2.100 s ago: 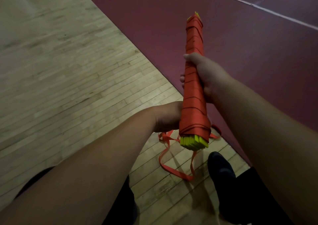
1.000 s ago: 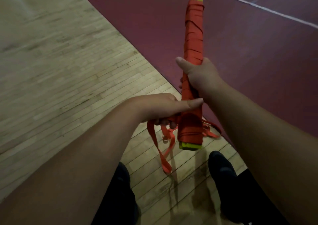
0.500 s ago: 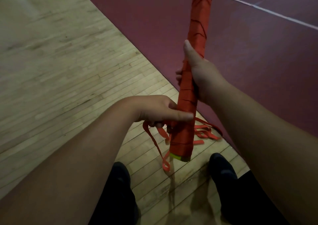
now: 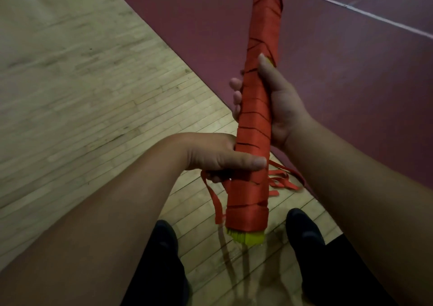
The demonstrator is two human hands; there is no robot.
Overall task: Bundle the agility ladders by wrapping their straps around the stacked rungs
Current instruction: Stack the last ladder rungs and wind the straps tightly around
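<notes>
Head view: the bundle point(image 4: 255, 123) is held above the wooden floor point(image 4: 93, 95), its long axis rising away from the yellow rung ends point(image 4: 246, 237). The right hand point(image 4: 283, 104) wraps its grip round mid-shaft. The left hand point(image 4: 218, 156), nearer the low end, lays its thumb across the bundle and holds the strap tail point(image 4: 214, 198), which hangs left of it.

No readable text, labels or numbers anywhere.
</notes>
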